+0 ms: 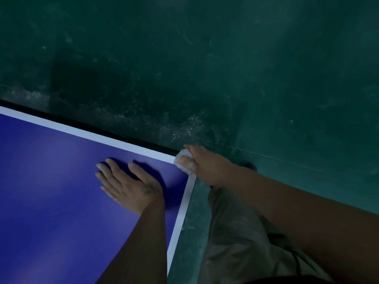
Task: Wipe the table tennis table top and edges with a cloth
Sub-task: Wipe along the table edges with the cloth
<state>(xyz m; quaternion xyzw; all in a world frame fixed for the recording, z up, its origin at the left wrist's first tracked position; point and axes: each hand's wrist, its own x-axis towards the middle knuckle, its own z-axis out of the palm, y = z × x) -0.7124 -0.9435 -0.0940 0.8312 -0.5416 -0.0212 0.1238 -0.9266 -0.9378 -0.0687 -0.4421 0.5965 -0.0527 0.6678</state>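
Note:
The blue table tennis table fills the lower left, with a white border line along its far side and right side. Its corner lies near the middle of the view. My right hand grips a small bunched white cloth and presses it onto that corner, partly over the edge. My left hand rests flat on the blue top just left of the corner, fingers spread, holding nothing.
A dark green floor surrounds the table, with pale dusty scuffs beyond the corner. My grey trouser leg stands right beside the table's right edge. A black strip runs along the table's far side.

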